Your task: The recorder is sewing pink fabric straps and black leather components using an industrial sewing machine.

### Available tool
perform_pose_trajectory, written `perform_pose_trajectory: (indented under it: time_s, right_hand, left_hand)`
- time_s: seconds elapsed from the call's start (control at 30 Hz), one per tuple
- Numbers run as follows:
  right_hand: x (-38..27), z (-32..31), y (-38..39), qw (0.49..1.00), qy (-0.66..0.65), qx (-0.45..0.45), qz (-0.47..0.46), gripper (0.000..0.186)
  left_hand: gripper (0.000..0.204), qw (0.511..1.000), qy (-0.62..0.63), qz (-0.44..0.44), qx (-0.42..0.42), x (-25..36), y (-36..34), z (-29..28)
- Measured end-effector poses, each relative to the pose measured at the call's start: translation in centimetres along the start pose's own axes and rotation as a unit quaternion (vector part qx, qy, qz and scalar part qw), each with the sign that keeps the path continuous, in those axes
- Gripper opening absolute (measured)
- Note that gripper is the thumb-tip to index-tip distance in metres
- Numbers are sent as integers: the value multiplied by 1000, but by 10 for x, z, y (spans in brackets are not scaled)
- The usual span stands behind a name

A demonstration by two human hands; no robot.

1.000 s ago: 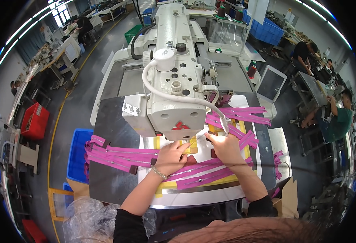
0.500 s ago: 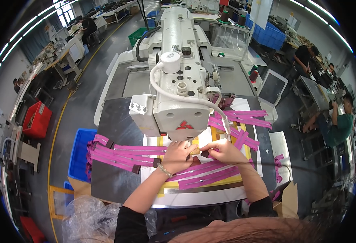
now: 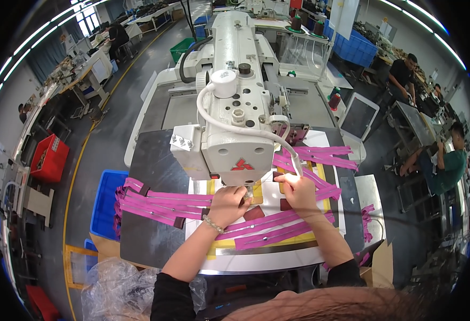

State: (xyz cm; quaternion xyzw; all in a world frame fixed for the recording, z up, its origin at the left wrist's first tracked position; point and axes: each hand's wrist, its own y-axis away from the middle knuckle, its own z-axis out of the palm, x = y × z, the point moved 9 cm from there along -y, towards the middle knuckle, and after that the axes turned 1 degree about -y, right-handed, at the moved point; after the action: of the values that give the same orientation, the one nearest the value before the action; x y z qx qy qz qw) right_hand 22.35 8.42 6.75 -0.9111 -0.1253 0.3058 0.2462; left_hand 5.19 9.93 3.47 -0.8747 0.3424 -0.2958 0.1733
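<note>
My left hand [image 3: 228,205] rests on the white and yellow template [image 3: 270,196], just below the sewing machine head [image 3: 240,155]. Its fingers are curled in, and what they hold, if anything, is hidden. Magenta zippers [image 3: 163,202] run in from the left up to that hand. Fingers bent together, my right hand [image 3: 298,195] pinches a small maroon patch [image 3: 278,175] at the template's right side. One more maroon patch [image 3: 254,214] lies between my hands, and another [image 3: 286,204] beside my right wrist. Nearer me, magenta zippers [image 3: 272,230] cross the template at a slant.
More magenta zippers [image 3: 326,155] lie at the right rear. A white hose [image 3: 251,130] hangs from the machine head near my right hand. A blue bin [image 3: 106,206] and clear plastic wrap [image 3: 120,289] are at the left; a tablet-like screen [image 3: 360,115] stands at the right.
My right hand has moved away from the left hand, rightward and farther back. My left hand has drawn slightly left and its fingers have curled in. More of the template between them shows.
</note>
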Motion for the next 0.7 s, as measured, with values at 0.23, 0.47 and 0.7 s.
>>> perform_pose_trajectory:
  time_s: [0.23,0.47,0.7]
  right_hand:
    - [-80,1,39,937,15,98,-335,29]
    - [-83,2,47,931,-39,103,-347,31]
    - [-111,8,46,921,-92,-32,-376,34]
  left_hand:
    - [21,1000,-28,1,-2,-3,8,1]
    - [34,1000,-13,-10,-18,-5,10,0]
    - [34,999,18,2,41,-2,12,-19]
